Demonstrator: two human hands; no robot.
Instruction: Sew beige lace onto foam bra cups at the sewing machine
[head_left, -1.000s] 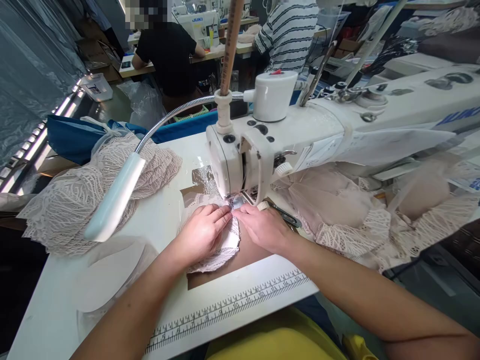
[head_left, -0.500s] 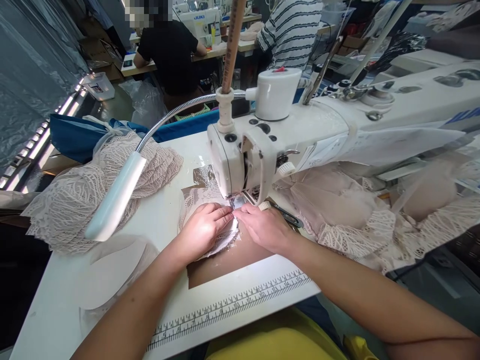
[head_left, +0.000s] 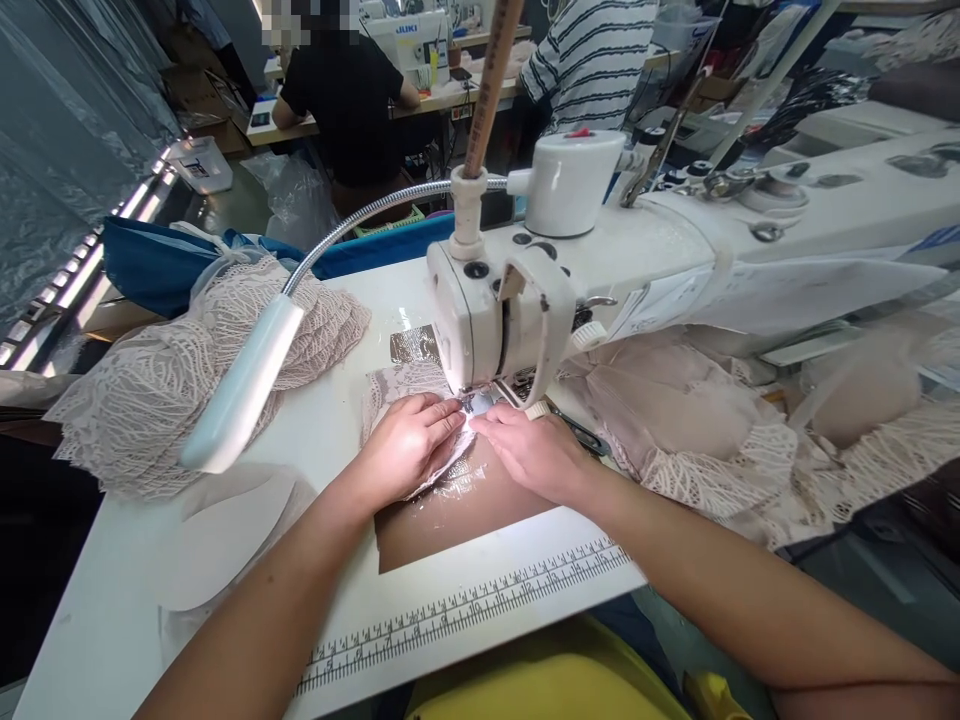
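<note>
Currently on the table [head_left: 112, 600]: lace piece [head_left: 386, 388], at the needle of the sewing machine [head_left: 487, 310], lying beneath both hands. Left hand [head_left: 409, 440]: palm down, fingers pointing toward the needle; grip open and flat, pressing the lace. Right hand [head_left: 534, 450]: palm down, opposite the left, fingertips almost meeting it; grip open, fingertips on the lace's edge above the brown panel [head_left: 450, 520].

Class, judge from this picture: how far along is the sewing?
Possibly done: the lace pile on the left. In hand: the left hand and right hand press one lace piece flat under the sewing machine. Probably left: the lace heap on the right.
</note>
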